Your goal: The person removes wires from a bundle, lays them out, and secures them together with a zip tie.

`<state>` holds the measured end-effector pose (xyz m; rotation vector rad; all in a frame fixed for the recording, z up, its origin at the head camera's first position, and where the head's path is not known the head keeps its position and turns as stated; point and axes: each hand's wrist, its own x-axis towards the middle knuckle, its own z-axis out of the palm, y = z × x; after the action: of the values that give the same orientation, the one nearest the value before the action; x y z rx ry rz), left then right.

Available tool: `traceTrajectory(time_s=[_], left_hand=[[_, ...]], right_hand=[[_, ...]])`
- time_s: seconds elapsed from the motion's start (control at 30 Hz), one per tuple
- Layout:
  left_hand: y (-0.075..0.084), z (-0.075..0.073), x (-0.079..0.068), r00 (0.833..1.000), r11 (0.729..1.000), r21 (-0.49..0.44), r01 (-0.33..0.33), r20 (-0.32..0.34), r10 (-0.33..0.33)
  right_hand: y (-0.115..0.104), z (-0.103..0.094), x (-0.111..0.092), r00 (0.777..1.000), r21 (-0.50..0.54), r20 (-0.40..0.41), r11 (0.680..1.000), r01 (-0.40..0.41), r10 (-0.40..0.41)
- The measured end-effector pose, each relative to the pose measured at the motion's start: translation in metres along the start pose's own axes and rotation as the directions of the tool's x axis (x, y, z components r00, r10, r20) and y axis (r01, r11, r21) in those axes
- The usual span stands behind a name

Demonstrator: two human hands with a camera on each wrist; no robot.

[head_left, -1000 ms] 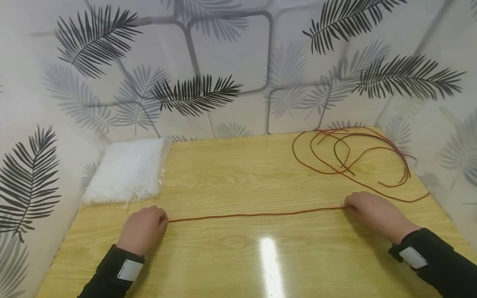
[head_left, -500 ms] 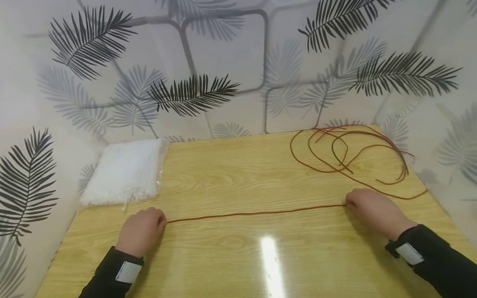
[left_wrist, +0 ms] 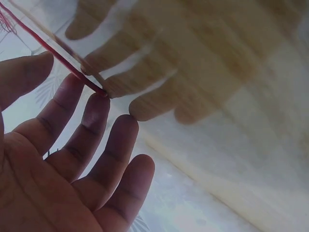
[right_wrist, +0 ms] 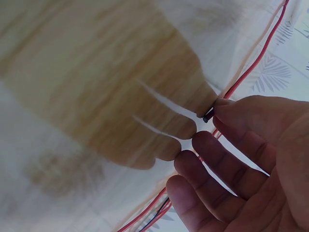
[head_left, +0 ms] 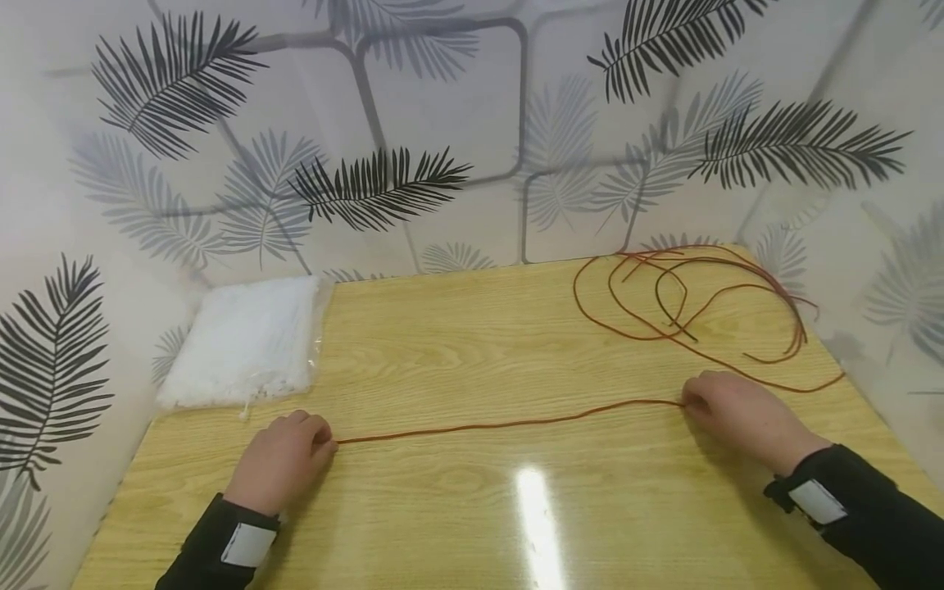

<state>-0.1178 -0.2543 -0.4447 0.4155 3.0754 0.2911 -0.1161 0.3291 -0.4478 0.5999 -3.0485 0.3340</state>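
A red wire [head_left: 509, 424] lies nearly straight across the table between my two hands. My left hand [head_left: 280, 460] is at its left end. In the left wrist view the index and middle fingertips touch the wire end [left_wrist: 89, 83], while the thumb [left_wrist: 36, 70] stands apart from it, so nothing pinches it there. My right hand [head_left: 748, 419] pinches the other end between thumb and index finger. Its dark tip [right_wrist: 208, 116] pokes out past the thumb in the right wrist view. The right-hand stretch of wire bows slightly away from me.
Loose coils of red wire [head_left: 627, 332] with one black wire [head_left: 659, 299] lie at the back right, reaching the table edge. A clear bag [head_left: 239, 340] packed with white strips sits at the back left. A leaf-patterned wall [head_left: 457, 98] stands behind the wooden table [head_left: 442, 344].
The wire was straighter before; its right part now curves a little away from me. My left thumb and finger have loosened at the left end. The head view has shifted slightly.
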Motion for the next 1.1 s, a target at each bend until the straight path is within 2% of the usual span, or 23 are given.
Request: traceTrajectory(time_s=[0.47,0.7,0.83,0.93,1.1], left_hand=[[0.010,-0.005,-0.004,0.999,0.999,-0.023,-0.025,-0.024,0.024],[0.017,-0.005,-0.004,0.998,0.998,-0.009,-0.054,-0.031,0.054],[0.022,-0.007,-0.006,0.996,0.997,0.003,-0.079,-0.050,0.079],[0.026,-0.010,-0.008,0.993,0.995,0.011,-0.097,-0.063,0.097],[0.031,-0.012,-0.011,0.993,0.995,0.013,-0.103,-0.064,0.104]], right_hand=[[-0.005,-0.003,0.006,0.997,0.026,0.027,0.997,-0.072,0.071],[0.004,-0.012,0.021,0.995,0.007,0.022,0.996,-0.094,0.094],[0.015,-0.019,0.039,0.997,-0.034,-0.019,0.996,-0.079,0.079],[0.025,-0.022,0.053,0.997,-0.084,-0.060,0.996,-0.043,0.038],[0.037,-0.021,0.069,0.998,-0.162,-0.060,0.987,0.000,-0.010]])
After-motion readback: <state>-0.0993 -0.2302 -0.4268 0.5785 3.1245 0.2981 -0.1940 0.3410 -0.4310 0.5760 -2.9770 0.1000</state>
